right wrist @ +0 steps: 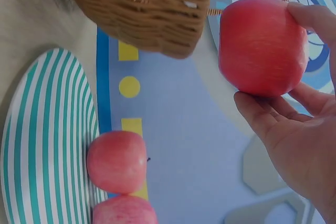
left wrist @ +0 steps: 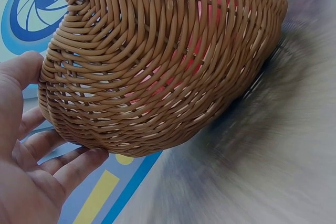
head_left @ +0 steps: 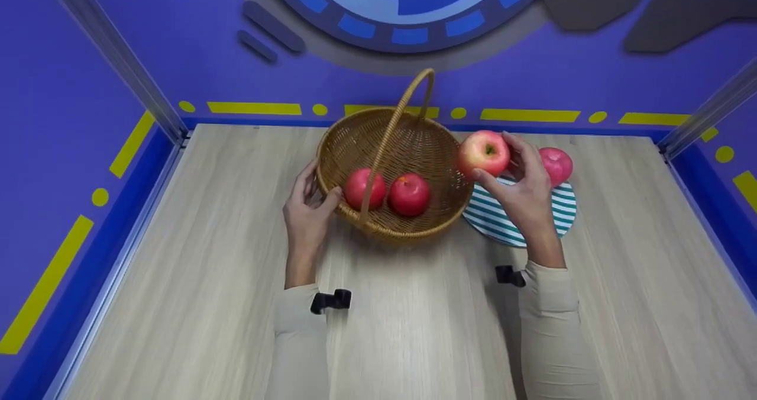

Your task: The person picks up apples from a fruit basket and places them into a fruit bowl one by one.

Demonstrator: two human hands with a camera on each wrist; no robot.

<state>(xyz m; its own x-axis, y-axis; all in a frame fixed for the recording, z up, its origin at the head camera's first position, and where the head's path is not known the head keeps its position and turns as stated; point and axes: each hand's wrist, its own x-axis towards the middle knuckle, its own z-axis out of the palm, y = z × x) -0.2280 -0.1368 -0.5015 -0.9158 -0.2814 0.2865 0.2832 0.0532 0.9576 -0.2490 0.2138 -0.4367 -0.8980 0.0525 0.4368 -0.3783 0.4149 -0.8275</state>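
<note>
My left hand (head_left: 306, 215) grips the left side of a brown wicker basket (head_left: 408, 232), its thumb over the rim and its fingers against the outer wall. Two red apples lie inside, a left one (head_left: 356, 188) and a right one (head_left: 409, 194). With thumb and fingers, my right hand (head_left: 523, 193) holds a red and yellow apple (head_left: 484, 153) in the air beside the basket's right rim. In the right wrist view, two more apples, one above (right wrist: 116, 162) and one below (right wrist: 125, 211), sit on a green-and-white striped round mat (right wrist: 47, 140). The head view shows just one of them.
The basket's arched handle (head_left: 391, 129) rises over its opening. A pale wooden table (head_left: 414, 329) lies beneath everything. Behind it stands a blue-purple wall panel (head_left: 207, 74) with yellow marks, and metal corner posts (head_left: 127, 57) edge the space.
</note>
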